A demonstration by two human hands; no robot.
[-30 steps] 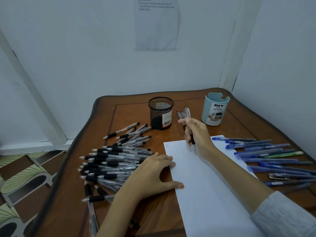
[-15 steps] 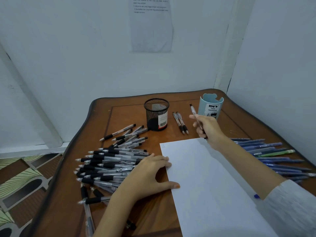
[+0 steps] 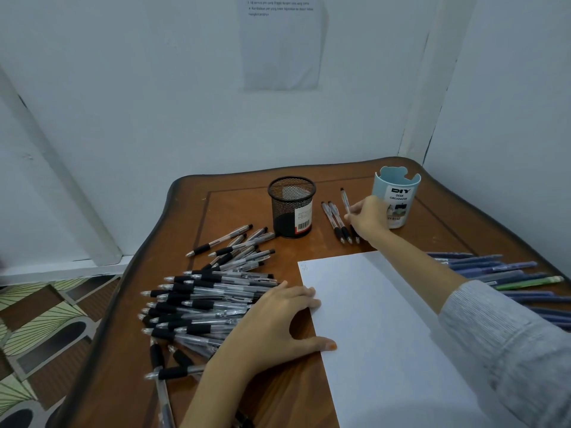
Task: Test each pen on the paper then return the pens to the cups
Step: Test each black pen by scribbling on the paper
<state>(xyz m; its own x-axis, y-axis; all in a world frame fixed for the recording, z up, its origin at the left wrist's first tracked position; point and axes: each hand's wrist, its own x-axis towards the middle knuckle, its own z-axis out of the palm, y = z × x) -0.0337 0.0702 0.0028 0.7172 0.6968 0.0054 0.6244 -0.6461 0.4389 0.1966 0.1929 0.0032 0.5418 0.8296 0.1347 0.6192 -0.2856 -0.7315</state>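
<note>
My right hand (image 3: 367,216) is shut on a black-grip clear pen (image 3: 345,200), held low over the table just right of two black pens (image 3: 335,222) lying side by side. A black mesh cup (image 3: 290,206) stands left of them and a light-blue cup (image 3: 397,196) stands behind my right hand. My left hand (image 3: 279,324) lies flat with spread fingers on the left edge of the white paper (image 3: 386,329). A small scribble marks the paper's top-left corner. A big heap of black pens (image 3: 210,298) lies left of my left hand.
Several blue pens and one green pen (image 3: 509,276) lie in a row along the right side of the wooden table (image 3: 234,205). White walls close in behind and to the right. The table's left edge drops to a patterned floor (image 3: 40,329).
My right hand lifted the pen off the paper and carried it away toward the two pens beside the mesh cup, lowering it there. My left hand stayed on the paper.
</note>
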